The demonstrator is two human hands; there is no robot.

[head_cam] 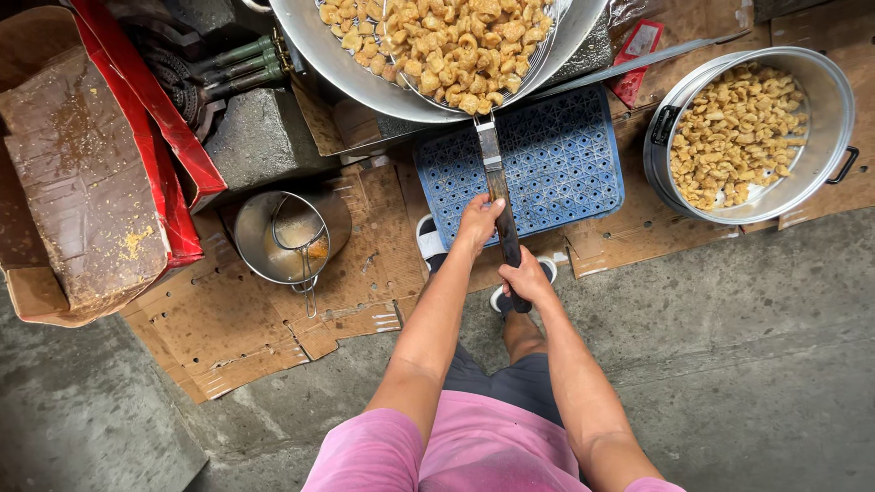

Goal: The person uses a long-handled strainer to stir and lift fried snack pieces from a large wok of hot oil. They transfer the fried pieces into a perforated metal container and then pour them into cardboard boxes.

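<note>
Both my hands grip the long dark handle of a wire skimmer that rests in a big metal wok. My left hand holds the handle higher up. Near the handle's end sits my right hand. The skimmer is heaped with golden fried pieces. At the right, a large metal pot holds more of the same fried pieces.
A blue plastic crate lies under the handle. A small metal pot with a strainer stands on flattened cardboard. A red-edged cardboard box is at the left, a burner beside the wok. Concrete floor lies below.
</note>
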